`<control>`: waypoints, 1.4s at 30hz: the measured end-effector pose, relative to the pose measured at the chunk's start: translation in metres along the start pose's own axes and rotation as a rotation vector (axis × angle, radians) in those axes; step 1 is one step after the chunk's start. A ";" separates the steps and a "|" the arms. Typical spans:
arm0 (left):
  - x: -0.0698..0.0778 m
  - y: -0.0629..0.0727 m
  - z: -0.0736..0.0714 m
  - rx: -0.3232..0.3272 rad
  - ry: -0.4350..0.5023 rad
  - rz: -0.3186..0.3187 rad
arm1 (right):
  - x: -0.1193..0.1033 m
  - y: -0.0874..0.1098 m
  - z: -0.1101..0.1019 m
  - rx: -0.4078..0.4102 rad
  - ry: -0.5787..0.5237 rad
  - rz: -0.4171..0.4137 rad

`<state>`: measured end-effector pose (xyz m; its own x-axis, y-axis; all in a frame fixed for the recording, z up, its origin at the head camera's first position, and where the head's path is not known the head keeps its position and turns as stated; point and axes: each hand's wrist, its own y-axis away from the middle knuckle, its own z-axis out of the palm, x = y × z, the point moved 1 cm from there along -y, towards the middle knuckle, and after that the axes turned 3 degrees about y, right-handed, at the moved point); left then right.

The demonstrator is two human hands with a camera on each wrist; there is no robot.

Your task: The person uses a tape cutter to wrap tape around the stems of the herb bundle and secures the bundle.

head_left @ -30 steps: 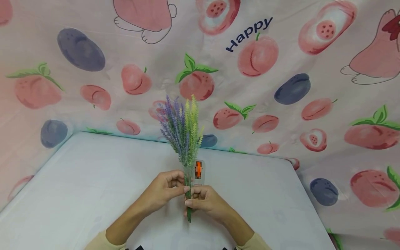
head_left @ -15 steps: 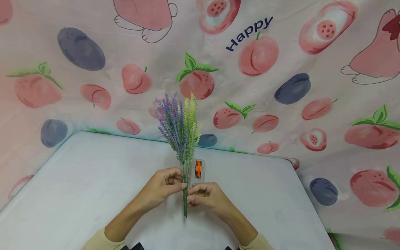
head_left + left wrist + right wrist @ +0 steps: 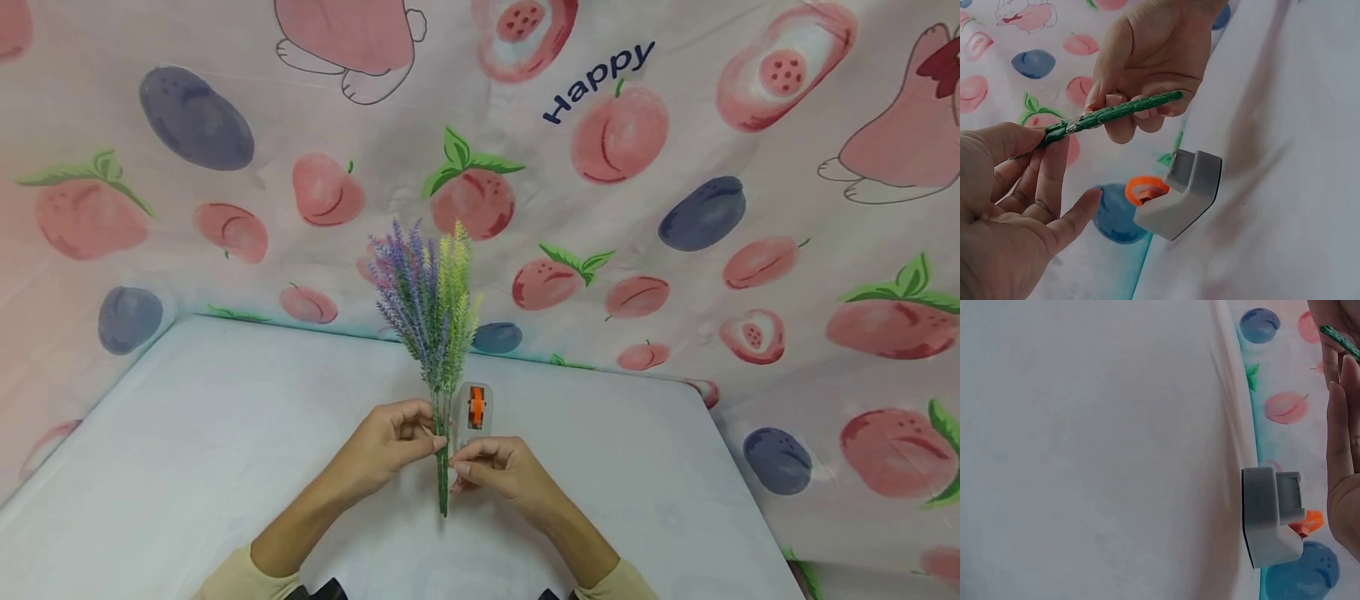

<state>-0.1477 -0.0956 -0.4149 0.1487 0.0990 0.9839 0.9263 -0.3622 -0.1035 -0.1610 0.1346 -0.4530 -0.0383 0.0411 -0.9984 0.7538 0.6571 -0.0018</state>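
Observation:
A bunch of artificial lavender point(image 3: 435, 317), purple and yellow-green spikes on green stems, stands upright above the table. My left hand point(image 3: 397, 442) pinches its stems between thumb and fingers. In the left wrist view, a shiny strip of clear tape point(image 3: 1074, 125) lies around the stems, beyond my left fingertips. My right hand point(image 3: 498, 471) is at the right side of the stems, thumb and forefinger pinched together on the tape's end, right by the stems. Its other fingers curl behind the stem ends point(image 3: 1160, 100) in the left wrist view.
A grey tape dispenser point(image 3: 1185, 194) with an orange reel point(image 3: 477, 407) stands on the white table point(image 3: 262, 400) just behind the hands. A fruit-printed cloth point(image 3: 600, 208) hangs behind the table.
The lavender has shifted slightly left and up with my left hand. My right thumb, earlier laid across the stems, has moved to their right side.

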 end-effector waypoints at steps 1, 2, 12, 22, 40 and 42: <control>0.000 0.000 0.000 0.001 -0.003 0.002 | 0.000 0.000 0.000 -0.001 -0.003 0.000; 0.000 0.000 -0.001 0.001 -0.003 0.002 | 0.000 0.000 0.000 -0.002 -0.007 -0.001; 0.000 0.000 -0.001 0.007 -0.001 -0.008 | -0.001 -0.002 0.000 -0.024 -0.016 -0.033; 0.000 0.000 -0.001 -0.002 0.017 -0.011 | 0.003 -0.005 0.003 0.000 -0.006 -0.035; -0.003 -0.004 -0.001 0.029 0.118 -0.023 | 0.005 -0.011 0.009 0.058 0.043 0.004; -0.003 -0.005 -0.001 0.033 0.177 -0.023 | 0.005 -0.011 0.009 0.060 0.044 -0.007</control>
<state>-0.1530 -0.0947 -0.4169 0.0664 -0.0589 0.9961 0.9400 -0.3310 -0.0823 -0.1637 0.1209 -0.4584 -0.0716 0.0703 -0.9950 0.7913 0.6113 -0.0137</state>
